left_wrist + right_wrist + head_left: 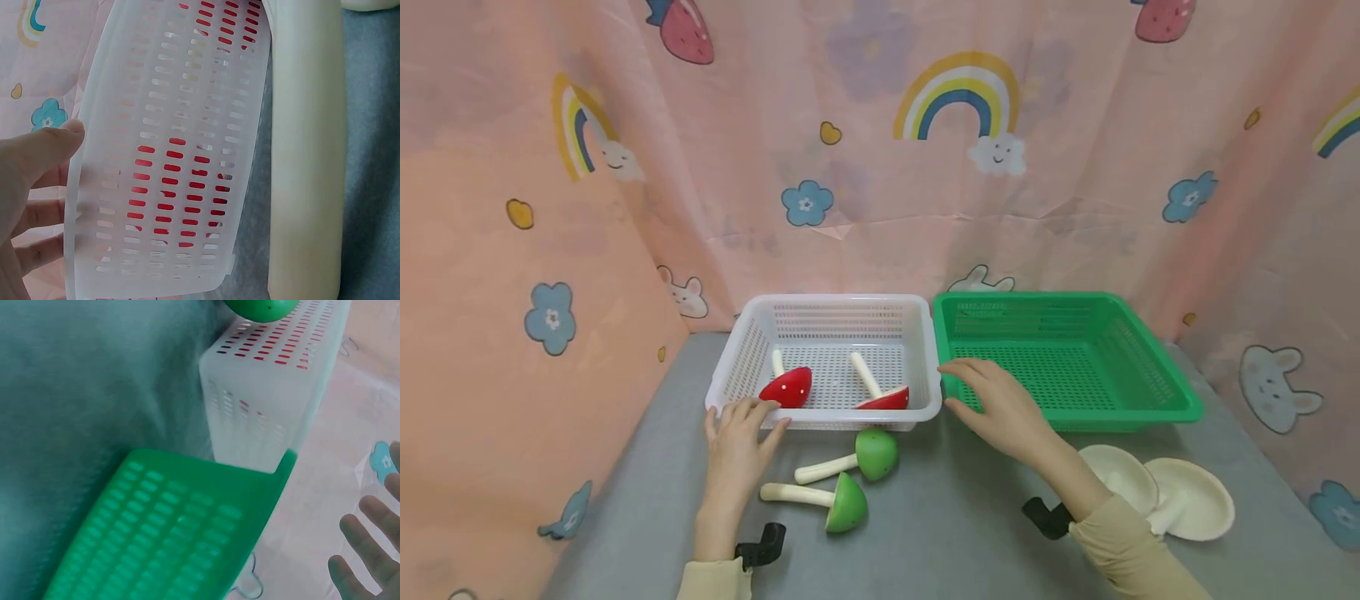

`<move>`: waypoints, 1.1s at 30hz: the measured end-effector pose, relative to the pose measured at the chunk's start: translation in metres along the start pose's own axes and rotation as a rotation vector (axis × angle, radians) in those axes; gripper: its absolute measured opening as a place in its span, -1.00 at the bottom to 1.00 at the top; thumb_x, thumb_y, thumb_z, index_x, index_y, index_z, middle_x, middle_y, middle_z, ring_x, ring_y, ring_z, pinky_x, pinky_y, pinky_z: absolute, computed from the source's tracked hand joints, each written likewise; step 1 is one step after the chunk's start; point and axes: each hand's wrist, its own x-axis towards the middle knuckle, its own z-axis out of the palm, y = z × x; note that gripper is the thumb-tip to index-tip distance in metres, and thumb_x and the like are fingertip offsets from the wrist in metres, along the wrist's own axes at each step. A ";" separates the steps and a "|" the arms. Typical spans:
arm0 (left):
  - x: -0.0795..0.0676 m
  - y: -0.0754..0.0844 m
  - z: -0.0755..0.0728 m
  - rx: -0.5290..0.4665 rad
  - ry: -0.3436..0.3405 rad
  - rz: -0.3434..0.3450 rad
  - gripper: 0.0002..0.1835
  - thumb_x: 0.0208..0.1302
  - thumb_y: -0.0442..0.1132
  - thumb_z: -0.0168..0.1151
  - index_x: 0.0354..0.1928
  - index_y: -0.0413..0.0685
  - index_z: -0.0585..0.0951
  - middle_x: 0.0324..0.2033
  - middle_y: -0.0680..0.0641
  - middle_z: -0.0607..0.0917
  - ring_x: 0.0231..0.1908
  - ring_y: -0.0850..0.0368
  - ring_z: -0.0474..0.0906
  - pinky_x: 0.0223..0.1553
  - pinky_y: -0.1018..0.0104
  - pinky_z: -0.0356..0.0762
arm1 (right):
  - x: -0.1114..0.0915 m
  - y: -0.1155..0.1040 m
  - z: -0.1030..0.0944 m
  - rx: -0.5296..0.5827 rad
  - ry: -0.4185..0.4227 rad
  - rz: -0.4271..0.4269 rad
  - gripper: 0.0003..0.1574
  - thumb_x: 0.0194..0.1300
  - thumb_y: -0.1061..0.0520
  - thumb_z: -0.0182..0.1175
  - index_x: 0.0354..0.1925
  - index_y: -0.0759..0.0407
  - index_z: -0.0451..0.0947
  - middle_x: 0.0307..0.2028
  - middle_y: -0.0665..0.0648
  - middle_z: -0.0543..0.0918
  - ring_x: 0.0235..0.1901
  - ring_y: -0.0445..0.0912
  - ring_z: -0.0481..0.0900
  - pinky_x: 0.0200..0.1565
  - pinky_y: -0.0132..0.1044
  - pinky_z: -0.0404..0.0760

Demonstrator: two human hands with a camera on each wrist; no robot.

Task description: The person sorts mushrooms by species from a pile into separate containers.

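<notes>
The white basket (842,417) stands just left of centre in the head view, upright on the tabletop (925,533), with two red mushrooms (790,389) lying in its lower half. We judge the step in hand to be taking the basket by its two ends, though hands letting go of it could look much the same. If it is a grip, the next move calls for bringing the right fingers in to the right rim and holding both ends evenly, without catching the green basket (1075,416) close beside it.

Our left hand (736,450) is at the basket's lower left corner, fingers reaching over the rim and thumb on the near side. In the left wrist view the finger ends are hidden behind the rim, so we cannot tell whether it has hold. Our right hand (1000,408) is near the basket's right end, before the green basket's left edge; its fingers are straight and spread, holding nothing, and at the lower right of the right wrist view they look apart from both baskets.

Two green mushrooms (876,454) lie just below the white basket, between our hands, where a low-swung basket could knock them.
</notes>
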 end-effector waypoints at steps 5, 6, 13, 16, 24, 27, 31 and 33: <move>0.000 0.000 -0.003 0.000 0.011 0.006 -0.67 0.16 -0.10 0.36 -0.05 -0.07 0.65 -0.08 -0.18 0.63 0.11 -0.19 0.40 0.33 -0.37 -0.10 | -0.022 0.007 -0.006 -0.005 0.043 -0.019 -0.46 0.21 0.08 0.32 0.16 0.08 0.50 0.12 0.12 0.59 0.15 0.10 0.51 0.11 0.09 0.52; 0.000 0.000 -0.004 -0.001 0.013 0.008 -0.67 0.16 -0.10 0.36 -0.06 -0.07 0.66 -0.08 -0.18 0.64 0.10 -0.19 0.41 0.33 -0.37 -0.10 | -0.027 0.008 -0.007 -0.007 0.053 -0.023 -0.46 0.20 0.08 0.32 0.16 0.08 0.50 0.11 0.12 0.59 0.15 0.10 0.51 0.11 0.10 0.52; 0.001 0.001 -0.004 -0.002 0.002 0.012 -0.66 0.18 -0.10 0.35 -0.04 -0.08 0.65 -0.05 -0.18 0.63 0.12 -0.18 0.40 0.34 -0.36 -0.10 | -0.054 0.021 -0.017 -0.007 0.132 -0.014 -0.43 0.15 0.14 0.35 0.15 0.07 0.50 0.11 0.16 0.58 0.13 0.11 0.49 0.09 0.11 0.50; 0.000 0.001 -0.002 -0.001 0.007 0.013 -0.67 0.17 -0.10 0.36 -0.05 -0.08 0.66 -0.06 -0.18 0.63 0.11 -0.18 0.40 0.34 -0.36 -0.10 | -0.065 0.025 -0.022 0.005 0.145 0.003 -0.41 0.14 0.17 0.36 0.16 0.07 0.49 0.11 0.18 0.57 0.13 0.12 0.48 0.08 0.12 0.48; -0.001 0.002 -0.001 -0.010 0.025 0.025 -0.68 0.15 -0.12 0.37 -0.07 -0.07 0.66 -0.08 -0.18 0.63 0.10 -0.18 0.40 0.32 -0.37 -0.09 | -0.094 0.036 -0.042 0.002 0.135 0.099 -0.47 0.24 0.07 0.30 0.17 0.02 0.48 0.16 0.17 0.52 0.17 0.15 0.42 0.07 0.16 0.44; -0.002 0.003 -0.001 -0.009 0.028 0.030 -0.68 0.16 -0.11 0.37 -0.07 -0.06 0.66 -0.08 -0.17 0.63 0.10 -0.18 0.41 0.32 -0.37 -0.09 | -0.105 0.042 -0.050 0.022 0.127 0.150 -0.49 0.27 0.02 0.27 0.18 -0.01 0.48 0.18 0.17 0.50 0.19 0.18 0.39 0.07 0.18 0.40; -0.002 0.002 -0.002 -0.011 0.028 0.032 -0.68 0.16 -0.11 0.37 -0.06 -0.07 0.66 -0.09 -0.16 0.64 0.10 -0.18 0.41 0.33 -0.38 -0.08 | -0.118 0.052 -0.054 0.056 0.123 0.196 -0.51 0.31 0.02 0.23 0.20 -0.06 0.47 0.19 0.18 0.49 0.18 0.19 0.36 0.07 0.18 0.34; -0.002 0.001 -0.001 -0.015 0.031 0.031 -0.68 0.17 -0.11 0.37 -0.06 -0.07 0.66 -0.09 -0.16 0.64 0.10 -0.18 0.41 0.33 -0.37 -0.09 | -0.124 0.056 -0.055 0.053 0.128 0.215 -0.52 0.33 0.04 0.21 0.20 -0.07 0.46 0.19 0.18 0.49 0.18 0.17 0.35 0.07 0.16 0.33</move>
